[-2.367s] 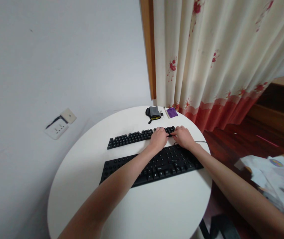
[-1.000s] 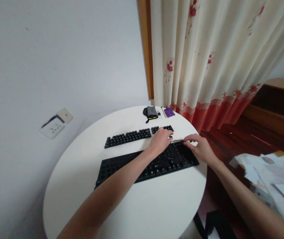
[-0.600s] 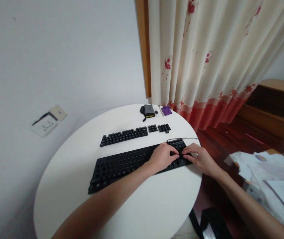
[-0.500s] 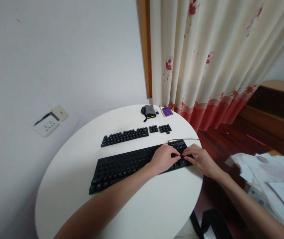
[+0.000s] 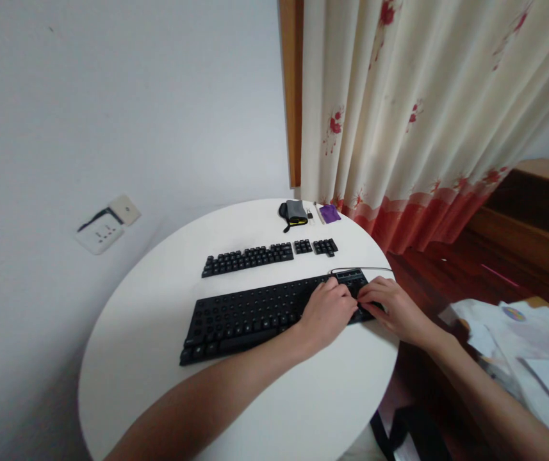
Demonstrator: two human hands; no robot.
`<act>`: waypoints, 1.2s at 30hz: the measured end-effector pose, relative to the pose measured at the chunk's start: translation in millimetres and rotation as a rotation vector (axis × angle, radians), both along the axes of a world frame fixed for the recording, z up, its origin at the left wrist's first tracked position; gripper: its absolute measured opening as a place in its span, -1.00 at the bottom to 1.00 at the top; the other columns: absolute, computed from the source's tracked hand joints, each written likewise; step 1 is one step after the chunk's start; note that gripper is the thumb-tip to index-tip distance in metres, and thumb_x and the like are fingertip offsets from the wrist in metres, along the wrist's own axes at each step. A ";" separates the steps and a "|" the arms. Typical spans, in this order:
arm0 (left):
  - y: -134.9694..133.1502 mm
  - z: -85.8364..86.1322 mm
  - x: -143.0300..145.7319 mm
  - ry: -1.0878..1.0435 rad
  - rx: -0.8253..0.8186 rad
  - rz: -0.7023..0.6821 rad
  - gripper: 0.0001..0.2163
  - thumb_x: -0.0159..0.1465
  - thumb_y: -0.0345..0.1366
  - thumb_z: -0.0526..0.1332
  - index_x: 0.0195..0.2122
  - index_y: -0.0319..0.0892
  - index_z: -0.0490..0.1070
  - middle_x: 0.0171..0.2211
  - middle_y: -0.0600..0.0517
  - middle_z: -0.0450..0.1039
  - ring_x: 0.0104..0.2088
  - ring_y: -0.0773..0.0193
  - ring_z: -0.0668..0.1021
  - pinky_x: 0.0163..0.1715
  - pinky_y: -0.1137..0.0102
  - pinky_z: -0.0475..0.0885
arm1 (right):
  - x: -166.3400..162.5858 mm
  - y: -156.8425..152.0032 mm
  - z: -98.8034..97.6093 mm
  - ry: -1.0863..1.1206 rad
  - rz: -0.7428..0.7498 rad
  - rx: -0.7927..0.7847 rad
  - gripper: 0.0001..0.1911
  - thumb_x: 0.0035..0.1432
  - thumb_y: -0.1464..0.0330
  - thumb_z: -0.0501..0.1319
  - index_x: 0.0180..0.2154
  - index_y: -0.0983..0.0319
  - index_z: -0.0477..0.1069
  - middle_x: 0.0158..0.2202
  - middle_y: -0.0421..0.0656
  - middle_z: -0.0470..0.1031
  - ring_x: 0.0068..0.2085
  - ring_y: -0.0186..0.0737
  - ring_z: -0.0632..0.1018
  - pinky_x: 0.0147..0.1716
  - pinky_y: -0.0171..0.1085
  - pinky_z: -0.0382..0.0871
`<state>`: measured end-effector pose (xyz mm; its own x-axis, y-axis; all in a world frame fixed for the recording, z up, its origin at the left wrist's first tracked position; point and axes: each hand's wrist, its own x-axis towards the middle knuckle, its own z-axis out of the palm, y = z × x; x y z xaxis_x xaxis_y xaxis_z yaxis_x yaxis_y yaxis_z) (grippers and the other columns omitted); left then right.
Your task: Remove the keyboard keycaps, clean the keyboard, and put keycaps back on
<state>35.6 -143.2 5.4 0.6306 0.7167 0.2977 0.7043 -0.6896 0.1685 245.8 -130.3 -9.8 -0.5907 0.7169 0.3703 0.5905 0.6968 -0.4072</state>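
A black keyboard (image 5: 245,314) lies across the round white table (image 5: 159,371). Both my hands are at its right end, over the number pad. My left hand (image 5: 328,308) has its fingers curled down onto the keys. My right hand (image 5: 389,306) meets it from the right, fingertips pinched together at the same spot. What the fingers hold is hidden. Behind the keyboard lies a long row of loose black keycaps (image 5: 248,257), with two smaller groups of keycaps (image 5: 325,246) to its right. A thin cable (image 5: 365,269) runs from the keyboard's far right corner.
A grey and yellow pouch (image 5: 295,214) and a purple cloth (image 5: 330,212) lie at the table's far edge by the flowered curtain (image 5: 399,128). A wall socket (image 5: 98,234) is at the left. Papers (image 5: 519,333) are piled at the right, and a black bag (image 5: 413,435) sits on the floor.
Both hands have come back from the far keycap row to the near keyboard's right end. The smaller keycap groups, covered before, now show.
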 end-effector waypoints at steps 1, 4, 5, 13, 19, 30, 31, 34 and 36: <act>-3.1 1.0 -0.8 0.007 0.005 0.005 -0.79 0.40 -0.23 0.14 -0.21 -0.14 0.58 -0.22 -0.03 0.52 -0.12 0.14 0.41 -0.13 0.25 0.35 | -0.7 -2.5 -0.3 0.008 -0.016 0.008 -0.84 0.27 0.34 0.19 -0.25 0.12 0.57 -0.18 -0.07 0.58 -0.14 -0.06 0.50 -0.15 -0.05 0.38; -11.1 3.1 -2.5 0.013 0.022 0.013 -0.76 0.42 -0.22 0.10 -0.11 -0.13 0.55 -0.16 -0.05 0.47 -0.08 0.13 0.39 -0.11 0.23 0.35 | -1.5 -9.9 -4.8 0.063 -0.076 0.041 -0.84 0.27 0.30 0.19 -0.23 0.12 0.57 -0.14 -0.05 0.56 -0.09 -0.03 0.49 -0.11 -0.02 0.39; -13.0 3.3 -2.5 0.015 0.029 0.011 -0.75 0.42 -0.22 0.08 -0.09 -0.14 0.54 -0.15 -0.05 0.46 -0.07 0.13 0.39 -0.11 0.23 0.35 | -1.3 -11.7 -7.6 0.080 -0.095 0.052 -0.83 0.28 0.30 0.18 -0.22 0.11 0.57 -0.12 -0.05 0.55 -0.07 -0.02 0.48 -0.09 -0.01 0.38; -16.4 -2.3 -2.4 0.023 0.046 0.015 -0.77 0.42 -0.25 0.07 -0.15 -0.17 0.52 -0.16 -0.03 0.42 -0.08 0.12 0.38 -0.15 0.23 0.33 | 0.7 -18.3 -27.5 0.120 -0.188 0.065 -0.79 0.32 0.30 0.13 -0.28 0.10 0.55 -0.08 -0.08 0.52 -0.01 -0.01 0.46 -0.02 0.01 0.33; -20.3 -1.8 -1.9 0.033 0.062 0.044 -0.80 0.42 -0.27 0.06 -0.13 -0.17 0.46 -0.14 -0.04 0.41 -0.08 0.12 0.38 -0.11 0.23 0.32 | -4.4 -10.6 -11.2 0.167 -0.182 0.086 -0.78 0.32 0.30 0.13 -0.28 0.10 0.55 -0.11 -0.09 0.54 -0.03 -0.03 0.47 -0.02 -0.01 0.33; -21.9 -3.6 -2.6 0.047 0.056 0.042 -0.67 0.42 -0.11 0.06 0.13 -0.07 0.36 -0.06 -0.04 0.36 -0.06 0.09 0.36 -0.16 0.23 0.34 | -52.8 97.2 14.4 -0.178 -0.337 0.117 -0.68 0.32 0.40 0.09 -0.03 0.21 0.57 -0.13 -0.02 0.54 -0.10 -0.04 0.45 -0.05 -0.14 0.29; -22.0 -3.8 -2.7 0.047 0.057 0.042 -0.66 0.42 -0.11 0.06 0.14 -0.08 0.36 -0.06 -0.04 0.35 -0.06 0.09 0.36 -0.15 0.23 0.34 | -56.4 102.0 13.8 -0.220 -0.338 0.110 -0.68 0.32 0.40 0.09 -0.03 0.21 0.57 -0.14 -0.02 0.54 -0.10 -0.04 0.44 -0.06 -0.14 0.29; -22.1 -4.4 -2.7 0.043 0.063 0.045 -0.67 0.42 -0.12 0.05 0.14 -0.07 0.35 -0.07 -0.03 0.35 -0.07 0.10 0.35 -0.16 0.24 0.34 | -63.1 109.8 11.0 -0.320 -0.336 0.102 -0.69 0.30 0.40 0.13 -0.03 0.20 0.58 -0.13 -0.01 0.53 -0.09 -0.01 0.43 -0.08 -0.13 0.28; -22.0 -4.7 -2.6 0.039 0.065 0.046 -0.68 0.43 -0.13 0.04 0.13 -0.07 0.36 -0.08 -0.03 0.34 -0.08 0.11 0.35 -0.18 0.24 0.33 | -64.0 112.1 8.8 -0.351 -0.321 0.100 -0.71 0.27 0.40 0.16 -0.05 0.19 0.59 -0.12 0.00 0.53 -0.08 0.02 0.43 -0.08 -0.12 0.29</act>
<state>33.0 -165.2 0.7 0.6098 0.7252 0.3198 0.7405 -0.6651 0.0962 181.8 -18.2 -1.1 -0.4468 0.8545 0.2650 0.8719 0.4822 -0.0849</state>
